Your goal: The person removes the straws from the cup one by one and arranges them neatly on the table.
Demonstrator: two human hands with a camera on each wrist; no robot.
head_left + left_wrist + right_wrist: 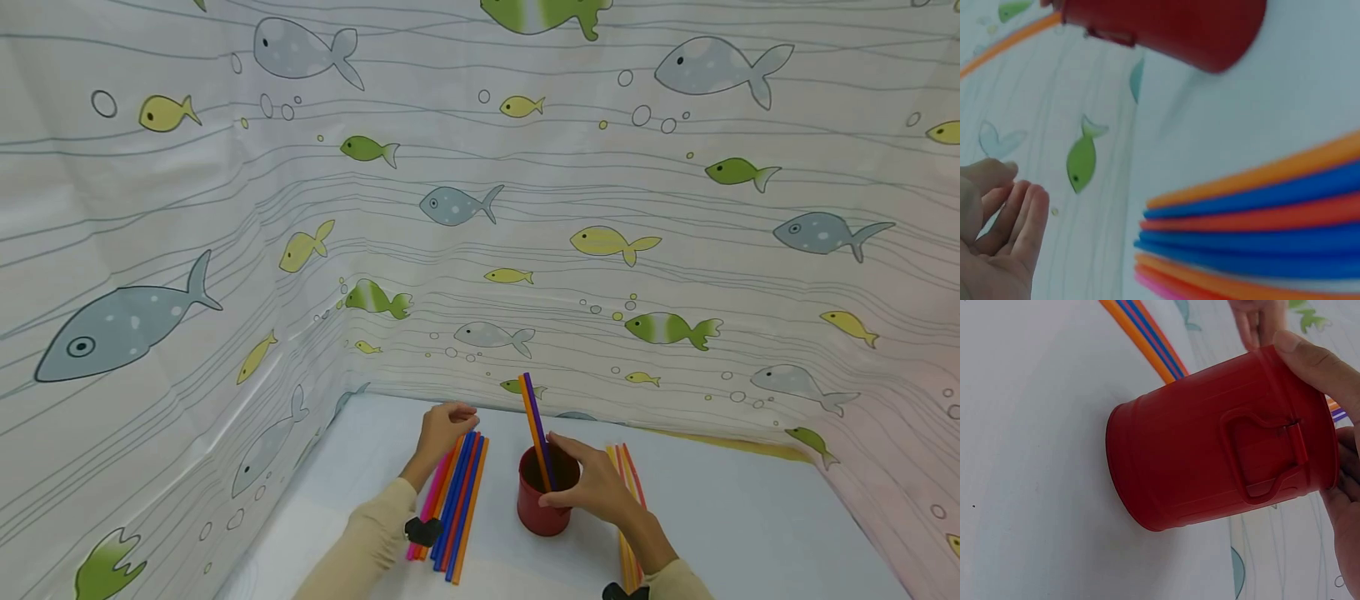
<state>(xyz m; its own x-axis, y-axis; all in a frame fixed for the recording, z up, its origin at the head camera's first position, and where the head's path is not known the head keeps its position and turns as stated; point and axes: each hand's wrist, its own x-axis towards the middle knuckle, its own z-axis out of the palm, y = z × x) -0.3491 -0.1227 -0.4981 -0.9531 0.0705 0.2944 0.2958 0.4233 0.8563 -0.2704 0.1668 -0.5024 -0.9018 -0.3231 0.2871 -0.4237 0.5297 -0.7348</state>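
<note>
A red metal can [543,504] with a wire side handle [1263,456] stands on the white table. An orange straw [534,421] and a purple straw [537,408] lean in it, their upper ends above the rim. My right hand [592,483] grips the can near its rim, thumb on the near side and fingers on the far side. My left hand [444,429] hovers by the far ends of a row of straws [459,500] in pink, orange, blue and red. Its fingers are loosely bent, and nothing shows between them in the left wrist view.
Yellow and red-orange straws [628,467] lie to the right of the can, partly hidden under my right forearm. A fish-printed curtain [570,183] rises behind and beside the table [750,525].
</note>
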